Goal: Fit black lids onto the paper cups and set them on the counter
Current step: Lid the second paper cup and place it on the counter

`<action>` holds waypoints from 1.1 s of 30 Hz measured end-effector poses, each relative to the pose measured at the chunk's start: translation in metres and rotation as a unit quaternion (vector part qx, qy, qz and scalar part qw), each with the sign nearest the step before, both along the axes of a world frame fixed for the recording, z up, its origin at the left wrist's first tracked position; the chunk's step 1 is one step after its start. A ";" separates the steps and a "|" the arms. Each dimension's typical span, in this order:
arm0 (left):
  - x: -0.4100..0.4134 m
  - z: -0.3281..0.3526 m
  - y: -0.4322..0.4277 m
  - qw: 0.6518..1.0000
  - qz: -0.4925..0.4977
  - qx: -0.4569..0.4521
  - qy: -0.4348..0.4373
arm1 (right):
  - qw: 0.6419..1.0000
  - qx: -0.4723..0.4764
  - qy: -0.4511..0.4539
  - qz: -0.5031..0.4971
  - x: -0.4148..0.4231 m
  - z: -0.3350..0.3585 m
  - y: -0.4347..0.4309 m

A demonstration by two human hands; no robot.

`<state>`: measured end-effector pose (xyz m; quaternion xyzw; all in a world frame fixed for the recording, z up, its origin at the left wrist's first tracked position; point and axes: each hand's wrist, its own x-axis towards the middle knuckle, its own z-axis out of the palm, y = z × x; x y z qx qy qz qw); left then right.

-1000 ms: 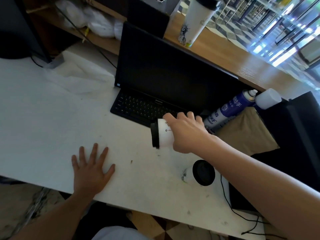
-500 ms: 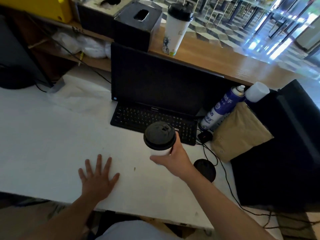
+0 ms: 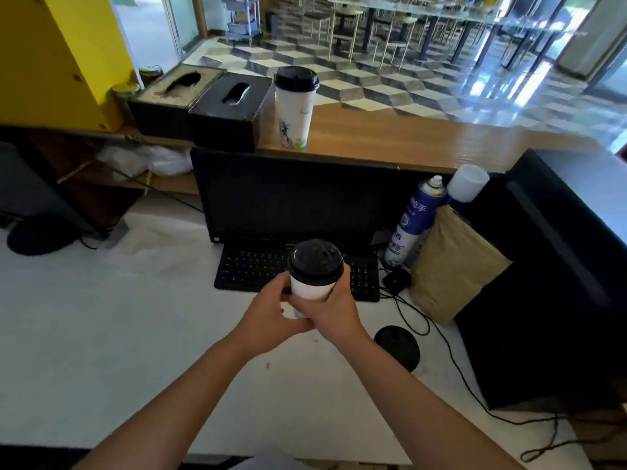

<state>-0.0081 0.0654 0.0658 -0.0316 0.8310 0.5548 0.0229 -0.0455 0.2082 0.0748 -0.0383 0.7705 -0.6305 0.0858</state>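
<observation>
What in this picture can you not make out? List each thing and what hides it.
All head view.
1. Base of the cup: covered by the left hand and right hand.
2. Whether the second lid sits on a cup: seen from above, only the lid shows.
3. Print on the spray can: too small to read.

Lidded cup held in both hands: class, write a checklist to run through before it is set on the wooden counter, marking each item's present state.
1. The black lid sits level on the paper cup: ok.
2. Lid pressed home all round: cannot tell, far rim hidden.
3. Cup upright: ok.
4. The left hand and right hand both grip the cup: ok.
5. The wooden counter is bare right of the tall cup: ok.
</observation>
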 end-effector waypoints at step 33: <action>-0.088 0.083 -0.013 0.993 0.005 -0.016 0.116 | 0.985 -0.004 0.084 0.150 -0.104 0.082 0.035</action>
